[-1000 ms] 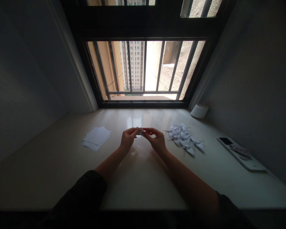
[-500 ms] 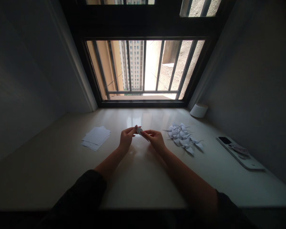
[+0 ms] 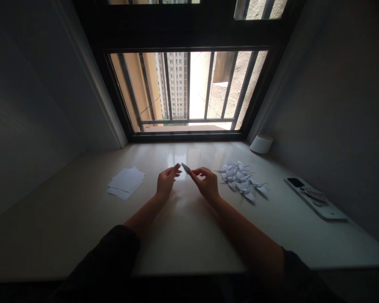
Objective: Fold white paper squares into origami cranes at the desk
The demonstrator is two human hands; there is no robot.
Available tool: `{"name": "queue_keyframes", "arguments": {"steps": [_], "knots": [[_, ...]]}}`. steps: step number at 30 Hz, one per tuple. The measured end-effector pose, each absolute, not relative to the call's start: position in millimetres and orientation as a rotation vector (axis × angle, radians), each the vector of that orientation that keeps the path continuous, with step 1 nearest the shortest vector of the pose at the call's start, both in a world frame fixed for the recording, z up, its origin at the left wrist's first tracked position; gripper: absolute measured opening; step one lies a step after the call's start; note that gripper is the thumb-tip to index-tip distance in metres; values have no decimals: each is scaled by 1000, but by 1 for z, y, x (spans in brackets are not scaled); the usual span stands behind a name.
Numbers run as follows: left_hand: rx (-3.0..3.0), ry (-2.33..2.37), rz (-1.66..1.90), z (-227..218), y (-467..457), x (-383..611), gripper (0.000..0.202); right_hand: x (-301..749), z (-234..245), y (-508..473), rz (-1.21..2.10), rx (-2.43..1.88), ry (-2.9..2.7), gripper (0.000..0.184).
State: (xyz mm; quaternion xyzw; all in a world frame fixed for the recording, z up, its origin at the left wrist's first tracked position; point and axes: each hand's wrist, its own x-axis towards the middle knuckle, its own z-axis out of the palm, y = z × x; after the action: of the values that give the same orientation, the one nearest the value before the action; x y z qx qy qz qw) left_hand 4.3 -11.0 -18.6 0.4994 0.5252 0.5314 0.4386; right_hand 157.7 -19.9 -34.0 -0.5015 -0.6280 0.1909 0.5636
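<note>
Over the middle of the white sill, my right hand (image 3: 207,182) pinches a small folded paper (image 3: 185,168) between thumb and fingertips. The paper is narrow and pointed, its tip aimed up and to the left. My left hand (image 3: 166,182) is just left of that tip, its thumb raised and its fingers loosely curled and apart, with nothing visible in them. To the right of my right hand lies a cluster of folded paper cranes (image 3: 238,179). A loose stack of white paper squares (image 3: 126,182) rests to the left of my left hand.
A white phone (image 3: 316,199) with a small crumpled-looking item on it lies at the right by the wall. A white rounded object (image 3: 261,144) stands in the back right corner. Behind the sill (image 3: 183,235) is a barred window (image 3: 189,90) in a dark frame.
My left fingers have come away from the folded paper, which stays in my right hand and now shows its pointed end. The whole view has shifted slightly.
</note>
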Motion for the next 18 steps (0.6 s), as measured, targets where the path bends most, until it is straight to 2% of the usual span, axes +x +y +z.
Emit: {"name": "queue_keyframes", "arguments": {"steps": [4, 10, 13, 18], "knots": [[1416, 1293, 1174, -22, -15, 7, 46, 161, -30, -23, 63, -1164, -1720, 14], [1414, 1303, 1214, -23, -15, 7, 42, 163, -31, -23, -153, -1050, -2011, 17], [1356, 1261, 1233, -21, -12, 6, 41, 161, -30, -24, -118, -971, -1966, 15], [1311, 1243, 1226, -20, -6, 1, 41, 163, -28, -21, 215, -868, -1841, 20]]}}
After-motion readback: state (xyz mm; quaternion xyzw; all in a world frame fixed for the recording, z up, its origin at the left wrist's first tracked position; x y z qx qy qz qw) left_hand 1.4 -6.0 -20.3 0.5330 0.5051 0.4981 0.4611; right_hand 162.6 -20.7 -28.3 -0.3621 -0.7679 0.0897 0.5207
